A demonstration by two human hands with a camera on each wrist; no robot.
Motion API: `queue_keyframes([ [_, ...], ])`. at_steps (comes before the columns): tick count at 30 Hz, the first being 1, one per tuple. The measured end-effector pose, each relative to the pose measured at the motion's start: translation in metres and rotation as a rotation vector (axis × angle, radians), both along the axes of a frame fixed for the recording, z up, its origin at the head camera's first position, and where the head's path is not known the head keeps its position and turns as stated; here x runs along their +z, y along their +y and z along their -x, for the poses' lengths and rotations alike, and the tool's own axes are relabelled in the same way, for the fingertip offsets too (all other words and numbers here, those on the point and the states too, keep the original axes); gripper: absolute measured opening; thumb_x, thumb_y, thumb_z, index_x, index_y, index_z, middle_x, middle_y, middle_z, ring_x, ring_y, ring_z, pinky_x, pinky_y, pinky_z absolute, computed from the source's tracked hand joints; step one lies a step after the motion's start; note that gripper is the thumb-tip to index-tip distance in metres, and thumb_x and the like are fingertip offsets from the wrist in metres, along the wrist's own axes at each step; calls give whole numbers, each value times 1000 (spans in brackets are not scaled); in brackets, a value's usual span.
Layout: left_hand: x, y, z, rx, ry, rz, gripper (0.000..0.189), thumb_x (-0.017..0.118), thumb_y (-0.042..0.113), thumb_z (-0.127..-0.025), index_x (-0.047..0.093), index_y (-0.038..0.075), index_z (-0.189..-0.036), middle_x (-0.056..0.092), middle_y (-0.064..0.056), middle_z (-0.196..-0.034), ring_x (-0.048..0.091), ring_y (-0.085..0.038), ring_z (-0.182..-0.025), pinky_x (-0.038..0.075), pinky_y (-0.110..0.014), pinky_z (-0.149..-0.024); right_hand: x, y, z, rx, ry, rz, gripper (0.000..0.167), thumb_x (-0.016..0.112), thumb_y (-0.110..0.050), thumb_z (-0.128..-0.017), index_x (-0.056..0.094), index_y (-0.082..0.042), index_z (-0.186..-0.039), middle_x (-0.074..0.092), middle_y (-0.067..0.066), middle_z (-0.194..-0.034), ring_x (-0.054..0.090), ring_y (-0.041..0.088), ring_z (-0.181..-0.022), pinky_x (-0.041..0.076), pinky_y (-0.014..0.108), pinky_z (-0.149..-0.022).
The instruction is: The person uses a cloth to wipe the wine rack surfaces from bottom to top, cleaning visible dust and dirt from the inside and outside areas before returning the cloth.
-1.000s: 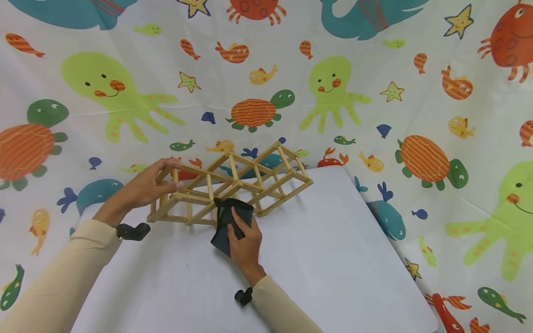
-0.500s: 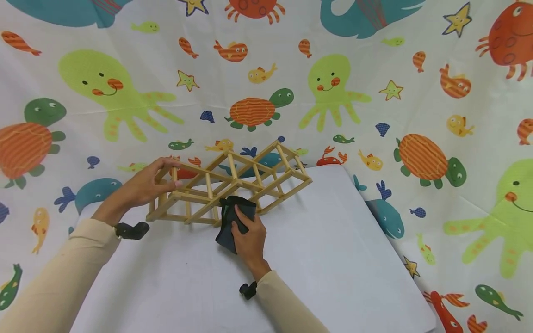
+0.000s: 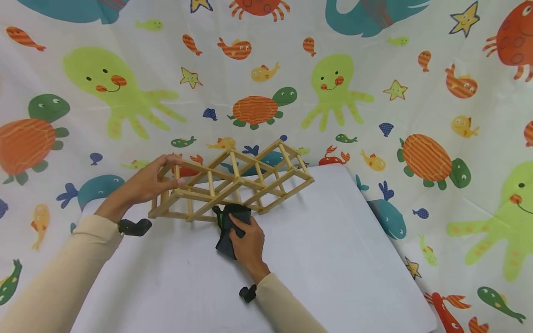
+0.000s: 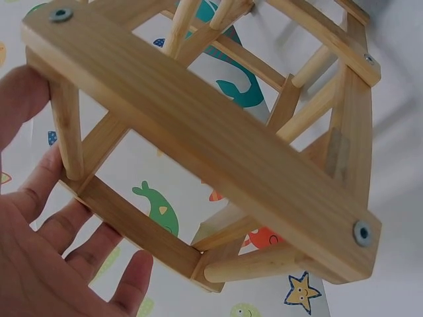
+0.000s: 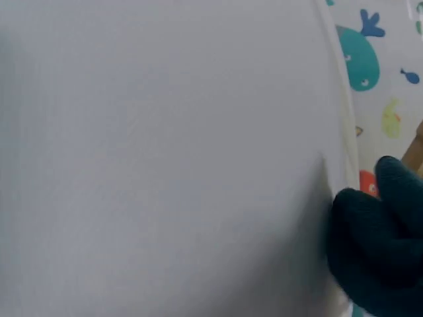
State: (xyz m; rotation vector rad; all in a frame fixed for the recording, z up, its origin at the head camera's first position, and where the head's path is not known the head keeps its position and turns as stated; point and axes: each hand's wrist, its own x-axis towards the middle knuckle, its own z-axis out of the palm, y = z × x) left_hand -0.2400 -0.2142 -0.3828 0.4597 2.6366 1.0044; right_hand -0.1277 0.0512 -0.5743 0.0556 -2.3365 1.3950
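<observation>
A pale wooden lattice rack [image 3: 236, 180], built of crossed slats and round dowels, stands stretched across the back of the table. My left hand [image 3: 147, 182] grips its left end, thumb at the front and fingers behind. In the left wrist view, this hand [image 4: 59, 264] lies around a corner dowel, beside a long slat [image 4: 198, 132] with metal bolts at its ends. My right hand [image 3: 248, 243] holds a bunched dark cloth [image 3: 226, 243] against the rack's lower front slat, near the middle. The right wrist view shows the dark cloth [image 5: 377, 244] at its right edge.
A white-covered table [image 3: 333, 259] lies under the rack, its right edge slanting toward the front. Behind and beside it hangs a white curtain [image 3: 258, 27] printed with sea animals, close behind the rack.
My right hand has shifted a little right, then lowered the cloth from the rack's middle joint to the lower slat. The left hand keeps its grip and the rack stays in place.
</observation>
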Motion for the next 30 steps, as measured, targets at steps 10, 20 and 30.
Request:
queue_keyframes([
  [10, 2, 0, 2, -3, 0, -11, 69, 73, 38, -102, 39, 11, -156, 16, -25, -176, 23, -60, -155, 26, -85, -113, 12, 2, 13, 80, 129, 29, 46, 78, -12, -96, 72, -32, -137, 71, 10, -130, 71, 21, -117, 61, 37, -93],
  [20, 4, -4, 3, 19, -11, 9, 71, 71, 44, -102, 38, 15, -158, 17, -24, -176, 24, -60, -155, 25, -86, -113, 16, 19, 15, 47, 116, 29, 46, 79, -8, -90, 77, -31, -130, 74, 8, -126, 72, 22, -112, 62, 38, -89],
  [30, 2, -1, 3, 7, -25, -1, 71, 71, 42, -103, 37, 13, -158, 11, -23, -178, 20, -60, -156, 24, -86, -114, 16, 22, 17, 44, -26, -47, 45, 79, -15, -93, 75, -41, -130, 74, 8, -128, 71, 23, -110, 57, 40, -89],
])
